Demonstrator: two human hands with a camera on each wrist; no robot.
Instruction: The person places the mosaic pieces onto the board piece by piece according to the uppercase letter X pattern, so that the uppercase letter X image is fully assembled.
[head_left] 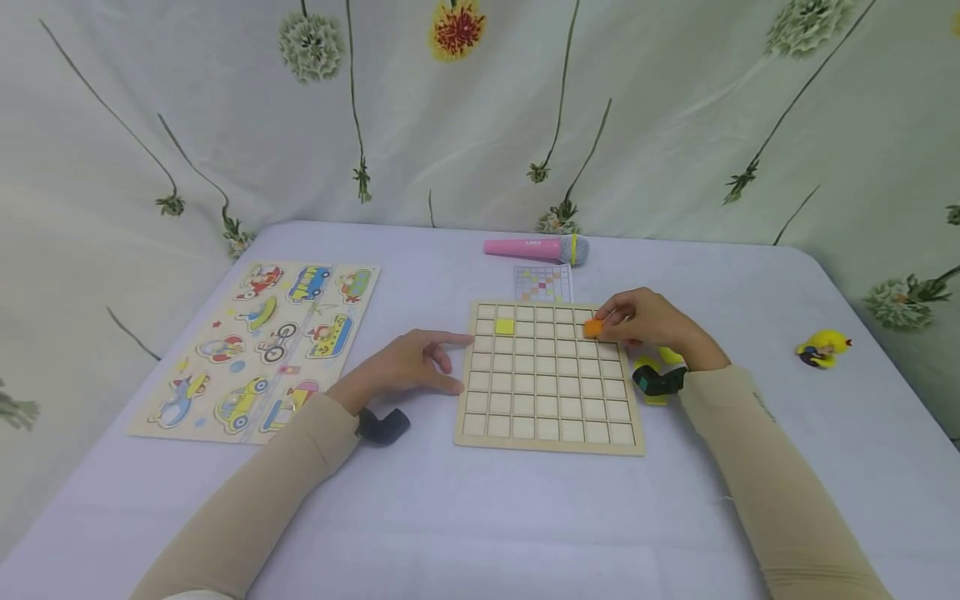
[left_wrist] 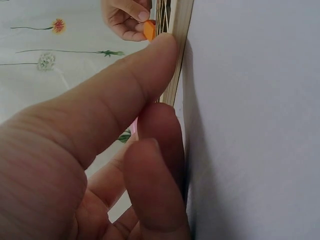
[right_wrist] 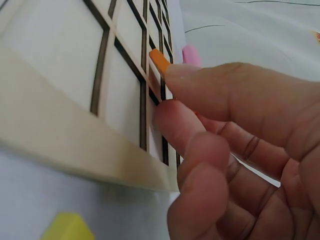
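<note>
A wooden grid board (head_left: 536,433) lies flat on the table, with one yellow square tile (head_left: 505,327) in its top row. At the board's upper right corner, my right hand (head_left: 645,321) pinches an orange square tile (head_left: 593,328) between thumb and fingers. The same orange tile (right_wrist: 160,61) looks tilted over the grid cells in the right wrist view. My left hand (head_left: 408,362) touches the board's left edge with its thumb and index finger; in the left wrist view the thumb (left_wrist: 125,82) rests against the wooden rim. Yellow pieces (head_left: 670,357) lie partly hidden beneath my right wrist.
A small card (head_left: 543,282) with a coloured grid pattern lies behind the board, below a pink microphone (head_left: 525,247). To the left is a vehicle puzzle board (head_left: 247,350). A yellow duck toy (head_left: 823,347) stands at the right.
</note>
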